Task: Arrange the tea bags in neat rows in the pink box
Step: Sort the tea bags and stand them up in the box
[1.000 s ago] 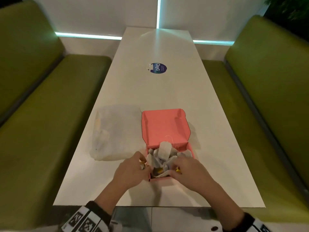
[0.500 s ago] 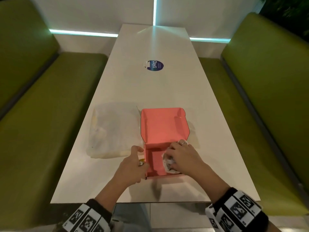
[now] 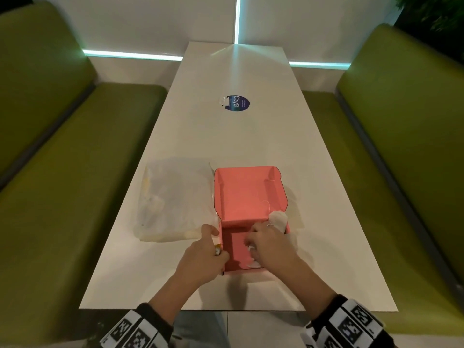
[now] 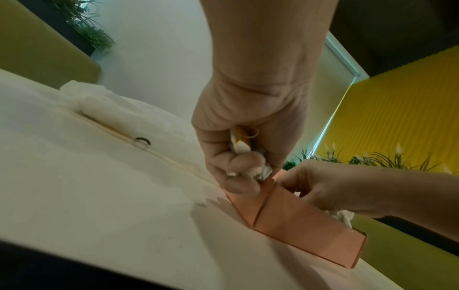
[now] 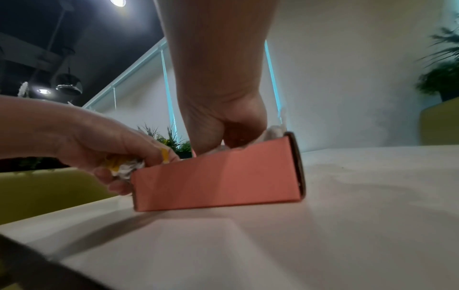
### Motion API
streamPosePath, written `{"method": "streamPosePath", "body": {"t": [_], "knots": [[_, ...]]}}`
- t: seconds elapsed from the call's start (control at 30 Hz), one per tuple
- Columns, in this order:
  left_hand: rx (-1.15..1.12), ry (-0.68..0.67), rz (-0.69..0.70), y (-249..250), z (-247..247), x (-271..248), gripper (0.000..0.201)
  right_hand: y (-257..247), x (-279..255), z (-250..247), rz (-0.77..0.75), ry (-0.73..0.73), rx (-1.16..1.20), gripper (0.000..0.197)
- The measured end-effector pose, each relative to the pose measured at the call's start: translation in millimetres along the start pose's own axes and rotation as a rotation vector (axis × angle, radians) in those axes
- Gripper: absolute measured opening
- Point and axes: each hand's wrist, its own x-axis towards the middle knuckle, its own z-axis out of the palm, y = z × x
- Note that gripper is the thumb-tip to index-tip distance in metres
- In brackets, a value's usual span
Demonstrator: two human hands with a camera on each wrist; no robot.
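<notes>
The pink box (image 3: 227, 266) sits near the white table's front edge with its lid (image 3: 246, 194) folded back. My left hand (image 3: 206, 254) is just outside the box's left wall and grips a crumpled bunch of tea bags (image 4: 242, 150) with yellow tags. My right hand (image 3: 270, 244) reaches into the right half of the box, fingers curled over a heap of white tea bags (image 3: 279, 219). One more tea bag (image 3: 254, 264) shows at the near wall. The left half of the box floor is bare. The right wrist view shows the box (image 5: 216, 176) from its front wall.
A clear plastic bag (image 3: 175, 197) lies flat just left of the box. A round blue sticker (image 3: 236, 103) marks the table's middle. Green benches (image 3: 75, 184) run along both long sides. The table's near edge (image 3: 226, 308) is close behind my wrists.
A second ago a loose pile of tea bags filled the box. Since then my left hand drew a bunch out to the left. My right hand gathered the others to the right.
</notes>
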Motion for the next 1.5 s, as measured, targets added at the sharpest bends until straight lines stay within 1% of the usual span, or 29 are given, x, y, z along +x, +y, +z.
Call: {"method": "streamPosePath", "body": {"t": [0.07,0.17,0.23,0.3,0.4,0.47,0.53,0.57,0.63,0.7,0.73,0.77,0.83,0.87,0.97,1.03,1.1,1.13,1.17,1.2,1.23,1.27,1.3,1.33,1.37,1.4,1.43,1.47,1.5], "knots": [[0.012,-0.003,0.005,1,-1,0,0.033,2,1,-2,0.041,0.014,0.06,0.024],[0.039,0.03,0.018,2,-1,-1,0.035,0,1,-4,0.049,0.032,0.039,0.023],[0.089,0.072,0.055,3,-1,-4,0.037,-2,0,-5,0.07,0.086,0.003,0.021],[0.157,0.115,0.089,6,-5,-6,0.035,1,0,-3,0.101,0.142,0.047,0.02],[0.192,0.189,0.092,8,-13,-8,0.049,7,0,-1,0.101,0.26,0.19,0.018],[0.109,0.245,0.097,7,-16,-9,0.052,10,-3,-5,0.074,0.409,0.328,0.013],[-0.021,0.29,0.104,3,-17,-6,0.051,9,-11,-17,0.11,0.523,0.59,0.008],[-0.1,0.3,0.112,1,-18,-5,0.045,9,-16,-24,0.155,0.516,0.753,0.011],[-0.261,0.288,0.141,2,-20,-6,0.031,11,-22,-34,0.203,0.432,1.086,0.02],[-0.37,0.24,0.201,7,-20,-8,0.009,12,-24,-39,0.224,0.345,1.264,0.021],[-0.392,0.205,0.234,10,-19,-9,0.011,11,-24,-42,0.222,0.315,1.291,0.021],[-0.411,0.171,0.263,12,-18,-9,0.019,10,-24,-42,0.212,0.29,1.296,0.021],[-0.407,0.108,0.296,18,-15,-10,0.024,7,-22,-41,0.195,0.264,1.267,0.021],[-0.385,0.087,0.31,22,-14,-11,0.023,6,-22,-40,0.188,0.258,1.245,0.022],[-0.345,0.086,0.34,26,-9,-11,0.007,3,-24,-44,0.113,0.196,1.171,0.02],[-0.265,0.108,0.379,24,-8,-9,0.013,1,-27,-50,0.037,0.114,1.039,0.02],[-0.233,0.092,0.398,23,-8,-8,0.007,2,-27,-59,-0.042,0.107,0.844,0.015],[-0.227,0.086,0.398,22,-8,-7,0.007,3,-25,-61,-0.064,0.162,0.781,0.018],[-0.238,0.091,0.384,20,-8,-6,0.011,6,-21,-62,-0.032,0.289,0.762,0.025],[-0.257,0.112,0.36,18,-9,-5,0.012,11,-16,-64,0.051,0.48,0.781,0.031],[-0.265,0.144,0.336,15,-10,-3,0.009,15,-13,-66,0.139,0.698,0.8,0.031],[-0.27,0.176,0.319,13,-12,-2,0.004,18,-13,-70,0.191,0.867,0.801,0.027],[-0.268,0.208,0.311,11,-14,-1,0.009,19,-15,-74,0.184,0.897,0.79,0.022],[-0.263,0.233,0.311,7,-15,1,0.016,20,-18,-76,0.098,0.763,0.781,0.018],[-0.262,0.244,0.305,4,-16,4,0.019,19,-21,-77,-0.023,0.501,0.774,0.016],[-0.265,0.245,0.291,1,-17,5,0.021,15,-26,-76,-0.124,0.177,0.745,0.014],[-0.275,0.245,0.269,0,-18,5,0.021,11,-29,-72,-0.19,-0.034,0.706,0.012],[-0.289,0.245,0.254,-2,-18,6,0.02,10,-29,-68,-0.198,-0.074,0.672,0.01],[-0.305,0.235,0.252,-2,-18,6,0.017,11,-25,-63,-0.147,0.028,0.671,0.009]]}}
